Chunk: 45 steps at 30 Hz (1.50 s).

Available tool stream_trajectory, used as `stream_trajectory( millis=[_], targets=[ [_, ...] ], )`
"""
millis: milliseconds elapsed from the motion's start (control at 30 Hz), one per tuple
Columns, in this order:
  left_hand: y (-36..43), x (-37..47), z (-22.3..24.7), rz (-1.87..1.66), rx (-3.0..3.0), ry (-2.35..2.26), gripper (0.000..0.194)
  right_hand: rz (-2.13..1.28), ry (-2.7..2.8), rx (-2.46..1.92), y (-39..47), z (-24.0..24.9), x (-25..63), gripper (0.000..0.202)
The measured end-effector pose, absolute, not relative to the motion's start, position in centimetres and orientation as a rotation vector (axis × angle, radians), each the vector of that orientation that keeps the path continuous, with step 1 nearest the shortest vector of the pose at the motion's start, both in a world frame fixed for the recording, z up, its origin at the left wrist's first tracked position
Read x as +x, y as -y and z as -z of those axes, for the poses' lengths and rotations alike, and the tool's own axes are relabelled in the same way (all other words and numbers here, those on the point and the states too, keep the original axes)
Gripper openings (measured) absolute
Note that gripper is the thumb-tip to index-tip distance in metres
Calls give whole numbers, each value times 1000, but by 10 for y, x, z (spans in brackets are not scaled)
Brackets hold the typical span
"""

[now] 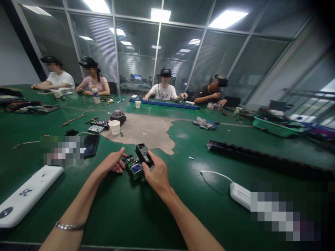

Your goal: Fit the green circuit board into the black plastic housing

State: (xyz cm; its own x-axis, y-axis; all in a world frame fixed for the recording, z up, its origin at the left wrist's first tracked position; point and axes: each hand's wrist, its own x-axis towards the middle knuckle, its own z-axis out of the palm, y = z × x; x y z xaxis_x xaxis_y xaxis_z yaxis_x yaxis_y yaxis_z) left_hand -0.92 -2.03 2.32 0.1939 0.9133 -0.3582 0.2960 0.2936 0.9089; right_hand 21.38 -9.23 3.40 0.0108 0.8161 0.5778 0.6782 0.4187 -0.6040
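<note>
My right hand point(157, 174) grips a black plastic housing point(142, 151) with cut-outs, holding it tilted between thumb and fingers. Just left of it and partly overlapped by it is a green circuit board point(134, 168) with a small blue display. My left hand point(115, 163) is at the board's left edge, thumb raised apart from the loosely curled fingers. Whether its fingertips touch the board cannot be made out. The board's underside is hidden, so its support is unclear.
A white power bank point(28, 195) lies at left, another white device with a cable point(239, 195) at right. Ahead are a paper cup point(114, 127), a black ridged strip point(251, 155) and a green basket point(277, 128). Several people sit across the table.
</note>
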Motion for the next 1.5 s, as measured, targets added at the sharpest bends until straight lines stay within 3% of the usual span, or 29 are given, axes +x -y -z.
stream_trajectory(
  millis=[433, 1000, 1500],
  targets=[
    [18, -10, -19, -643, 1243, -1353, 84, -236, 1856, -1540, 87, -18, 221, 56],
    [19, -9, -22, -631, 1233, -1370, 86, -197, 1843, -1541, 89, -24, 221, 43],
    [19, -9, -19, -658, 1226, -1342, 88, -237, 1869, -1154, 104, -37, 201, 42]
  ],
)
